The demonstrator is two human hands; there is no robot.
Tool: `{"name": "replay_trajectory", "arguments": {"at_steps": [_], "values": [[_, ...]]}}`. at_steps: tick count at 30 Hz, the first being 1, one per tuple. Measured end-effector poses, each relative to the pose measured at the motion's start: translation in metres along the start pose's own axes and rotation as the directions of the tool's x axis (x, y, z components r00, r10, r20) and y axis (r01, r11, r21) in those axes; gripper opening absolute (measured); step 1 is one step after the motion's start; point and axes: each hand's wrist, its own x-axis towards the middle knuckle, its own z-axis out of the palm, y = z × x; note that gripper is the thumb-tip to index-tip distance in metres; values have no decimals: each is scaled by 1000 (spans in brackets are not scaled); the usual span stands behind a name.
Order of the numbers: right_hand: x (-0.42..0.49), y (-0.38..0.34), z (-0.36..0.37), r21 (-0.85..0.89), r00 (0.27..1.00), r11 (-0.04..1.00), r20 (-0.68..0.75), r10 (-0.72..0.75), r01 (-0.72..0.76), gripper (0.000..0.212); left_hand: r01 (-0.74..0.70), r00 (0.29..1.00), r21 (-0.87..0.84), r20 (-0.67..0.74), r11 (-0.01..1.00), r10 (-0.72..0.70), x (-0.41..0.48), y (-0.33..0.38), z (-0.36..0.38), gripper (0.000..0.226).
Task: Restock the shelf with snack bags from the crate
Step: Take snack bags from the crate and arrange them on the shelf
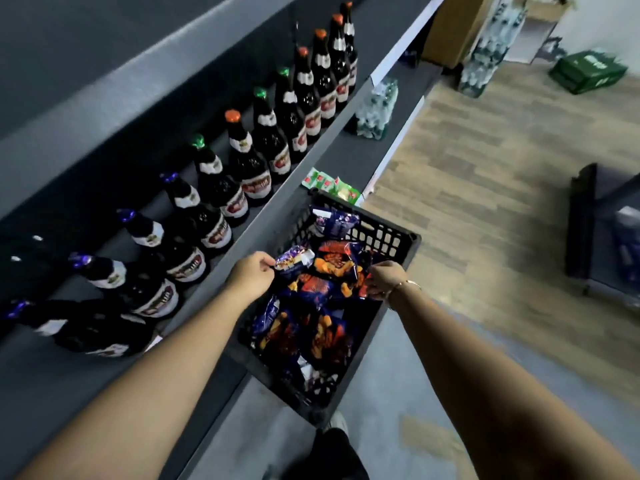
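A black plastic crate [391, 233] sits against the lower shelf's [349, 157] front edge, filled with several blue and orange snack bags [311, 341]. My left hand [251, 275] reaches over the crate's left side and pinches a blue and white snack bag [294, 261] at its end. My right hand [384, 280], with a bracelet on the wrist, grips the edge of an orange and blue snack bag [337, 265] near the crate's right side. Green snack packets [332, 185] lie on the lower shelf just beyond the crate.
A row of dark glass bottles [242, 168] fills the shelf above, on the left. A shrink-wrapped pack of water bottles [375, 110] stands farther along the lower shelf. On the wooden floor are a green crate [588, 71], a dark rack [588, 230] and cardboard boxes [453, 29].
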Motion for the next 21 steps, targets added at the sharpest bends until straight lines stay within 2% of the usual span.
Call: {"name": "replay_trajectory", "arguments": {"at_steps": [4, 7, 11, 13, 16, 21], "values": [[29, 21, 33, -33, 996, 997, 49, 75, -73, 29, 8, 998, 69, 64, 998, -12, 19, -39, 32, 26], [49, 37, 57, -108, 996, 992, 51, 70, -64, 25, -41, 989, 164, 147, 986, 16, 31, -66, 57, 29], [67, 45, 76, -77, 998, 995, 6, 65, -65, 26, -137, 972, 229, 218, 964, 86, 45, -84, 84, 27], [78, 45, 78, -59, 997, 995, -12, 76, -77, 28, -253, 936, 274, 312, 928, 163, 49, -89, 97, 29], [97, 48, 81, -75, 995, 993, -50, 87, -91, 27, -433, 827, 315, 513, 845, 232, 55, -94, 118, 36], [131, 69, 97, -114, 985, 979, -54, 163, -169, 16, -555, 734, 468, 664, 688, 141, 65, -98, 150, 61]]}}
